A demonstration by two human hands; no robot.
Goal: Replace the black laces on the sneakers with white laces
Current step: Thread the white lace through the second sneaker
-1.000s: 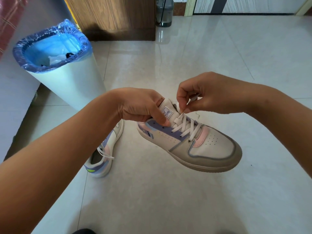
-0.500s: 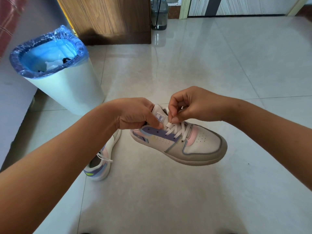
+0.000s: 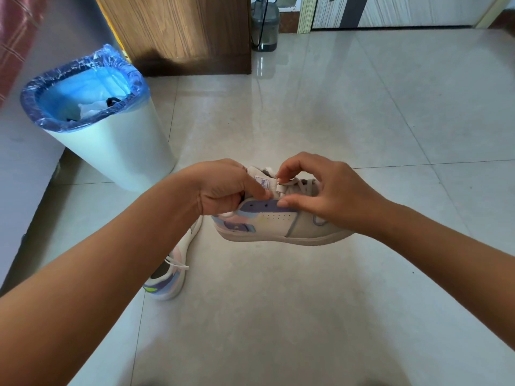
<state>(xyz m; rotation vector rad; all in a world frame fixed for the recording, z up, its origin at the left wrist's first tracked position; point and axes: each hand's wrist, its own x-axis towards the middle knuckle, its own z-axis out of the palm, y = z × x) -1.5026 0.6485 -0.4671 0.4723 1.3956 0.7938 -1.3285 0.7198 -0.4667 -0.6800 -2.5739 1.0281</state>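
I hold a white, grey and lilac sneaker [image 3: 278,222] in the air above the tiled floor, its side turned towards me. My left hand [image 3: 223,186] grips its collar and tongue at the heel end. My right hand [image 3: 320,188] reaches over the top and pinches the end of the white lace [image 3: 280,185] beside the tongue. White lacing [image 3: 302,183] crosses the eyelets under that hand. A second matching sneaker [image 3: 172,274] lies on the floor below my left forearm, a white lace end [image 3: 178,264] sticking out of it.
A white bin with a blue liner [image 3: 92,118] stands at the left and holds some rubbish. A wooden cabinet [image 3: 178,32] and a dark container [image 3: 264,26] stand at the back. A grey surface [image 3: 16,162] runs along the left edge.
The held sneaker has rolled so its side faces me and its toe points right. My right hand has moved over the top of it and taken the lace end near the tongue.
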